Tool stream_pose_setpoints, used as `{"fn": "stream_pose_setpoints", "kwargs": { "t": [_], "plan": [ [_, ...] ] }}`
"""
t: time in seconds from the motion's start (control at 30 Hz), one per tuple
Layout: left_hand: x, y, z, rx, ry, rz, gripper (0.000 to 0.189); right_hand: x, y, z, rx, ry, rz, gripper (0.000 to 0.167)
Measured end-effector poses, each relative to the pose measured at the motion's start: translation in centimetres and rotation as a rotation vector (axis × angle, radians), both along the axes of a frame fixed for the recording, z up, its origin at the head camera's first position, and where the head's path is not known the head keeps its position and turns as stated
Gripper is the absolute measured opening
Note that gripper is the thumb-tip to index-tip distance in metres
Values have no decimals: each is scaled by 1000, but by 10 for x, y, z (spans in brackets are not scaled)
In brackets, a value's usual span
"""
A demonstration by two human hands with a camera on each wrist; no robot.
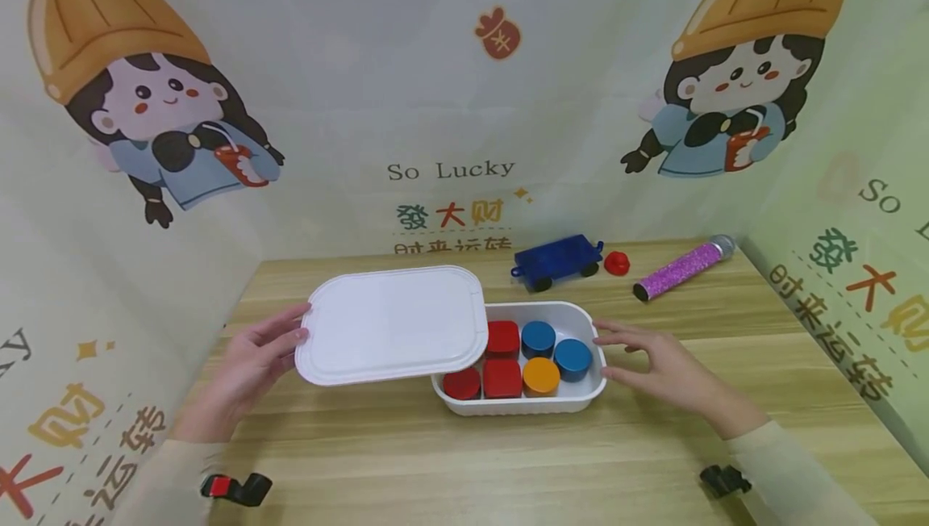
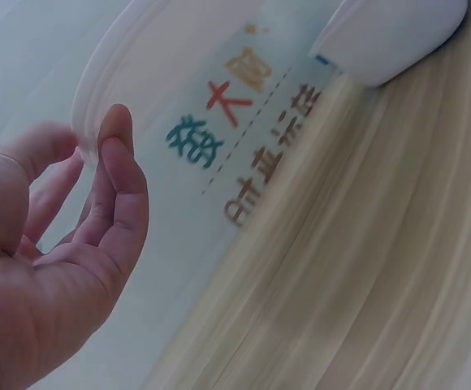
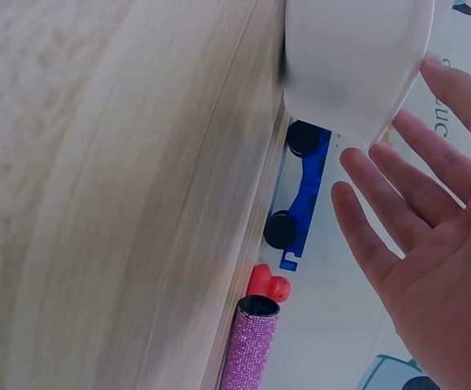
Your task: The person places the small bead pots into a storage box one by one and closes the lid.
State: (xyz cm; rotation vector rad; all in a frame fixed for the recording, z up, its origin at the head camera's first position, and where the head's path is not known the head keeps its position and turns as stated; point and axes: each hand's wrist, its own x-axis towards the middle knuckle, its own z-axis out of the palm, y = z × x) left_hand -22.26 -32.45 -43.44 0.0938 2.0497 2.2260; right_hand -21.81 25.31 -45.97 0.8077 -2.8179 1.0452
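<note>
My left hand [image 1: 256, 361] pinches the left edge of a white lid [image 1: 392, 324] between thumb and fingers. The lid is raised and tilted, its right end overlapping the left part of a white plastic box [image 1: 518, 407]. Inside the box sit red blocks [image 1: 502, 378], a red round piece [image 1: 462, 383], blue round pieces [image 1: 539, 339] and an orange round piece [image 1: 541, 377]; the lid hides the box's far left corner. At the box's right end, my right hand [image 1: 664, 365] touches the rim with its fingertips, fingers extended, as the right wrist view [image 3: 438, 203] also shows.
Behind the box stands a blue toy wagon [image 1: 557, 260] with black wheels. A small red piece [image 1: 617, 263] lies beside it, then a glittery purple microphone [image 1: 684, 269]. Printed cloth [image 1: 348, 106] hangs around the wooden table [image 1: 435, 469].
</note>
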Motion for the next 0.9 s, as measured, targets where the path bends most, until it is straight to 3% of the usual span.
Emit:
{"fn": "stream_pose_setpoints", "kwargs": {
  "t": [0.23,0.47,0.7,0.9],
  "plan": [
    [0,34,-2,-9,-18,-28,35,-2,-3,1,24,24,-16,42],
    [1,58,-7,-55,-25,-55,44,-4,-12,1,34,132,-32,45],
    [2,74,-13,-99,-43,-116,53,-7,-29,3,-133,382,37,46],
    [5,83,-15,-50,-36,-131,55,-7,-41,6,-238,434,151,41]
  ]
}}
